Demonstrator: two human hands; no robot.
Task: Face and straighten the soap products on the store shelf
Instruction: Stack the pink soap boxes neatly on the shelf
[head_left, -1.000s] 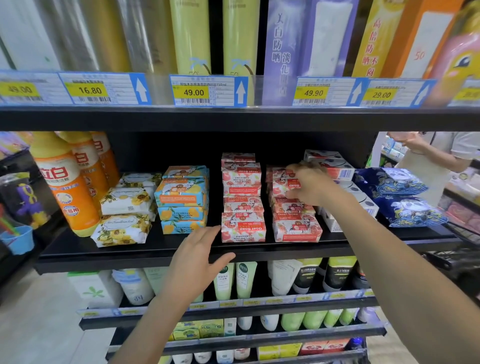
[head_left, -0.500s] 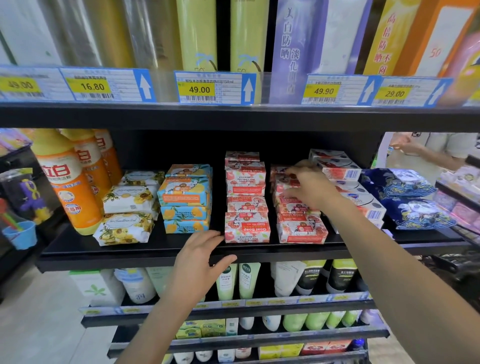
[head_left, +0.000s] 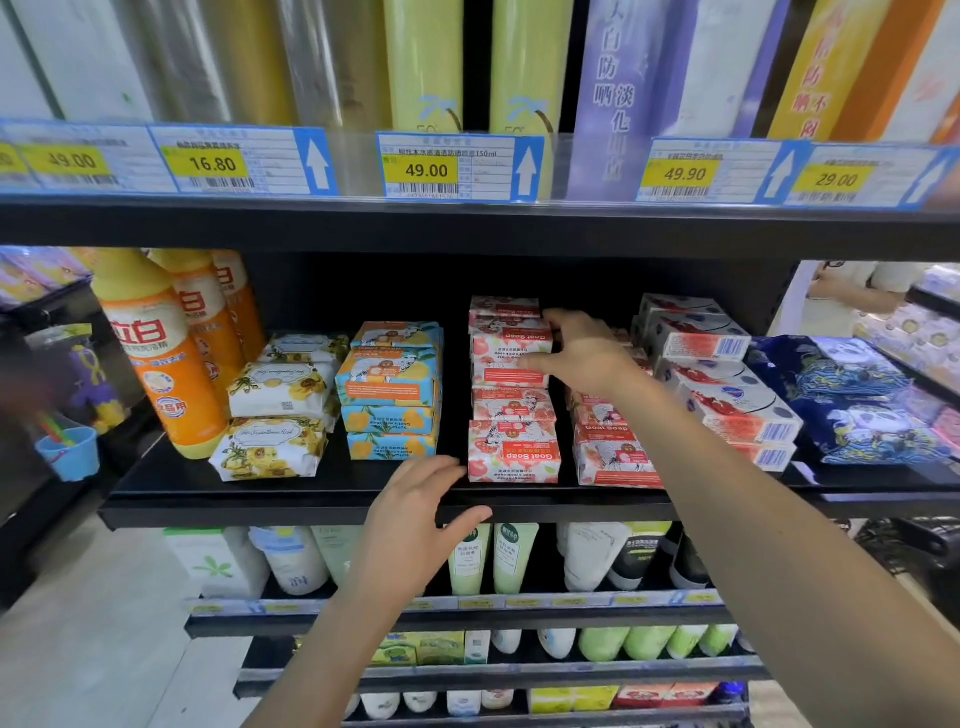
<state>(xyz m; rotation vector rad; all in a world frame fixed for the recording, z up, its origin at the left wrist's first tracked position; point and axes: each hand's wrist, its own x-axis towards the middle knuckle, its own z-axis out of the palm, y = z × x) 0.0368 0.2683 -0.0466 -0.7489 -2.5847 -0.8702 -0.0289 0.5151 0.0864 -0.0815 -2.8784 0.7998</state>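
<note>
Soap boxes fill the middle black shelf (head_left: 291, 493). Two stacks of pink Goat Soap boxes stand side by side: the left stack (head_left: 511, 452) and the right stack (head_left: 613, 447). My right hand (head_left: 582, 351) reaches in over the right stack and grips the right end of an upper box (head_left: 506, 345) in the left stack, thumb on its front. My left hand (head_left: 415, 514) rests on the shelf's front edge just left of the lowest pink box, fingers straight, thumb in front of the edge. Blue-orange soap boxes (head_left: 389, 389) and yellow-flower wrapped soaps (head_left: 270, 447) stand further left.
Orange detergent bottles (head_left: 156, 353) stand at the shelf's left end. White-red boxes (head_left: 727, 384) and blue packs (head_left: 852, 405) lie to the right. Price tags (head_left: 457, 166) line the shelf above; tubes (head_left: 493, 558) fill the shelf below. A person stands at far right (head_left: 852, 286).
My right hand moved left from the right pink stack onto an upper box of the left stack. My left hand rose from below onto the shelf's front edge.
</note>
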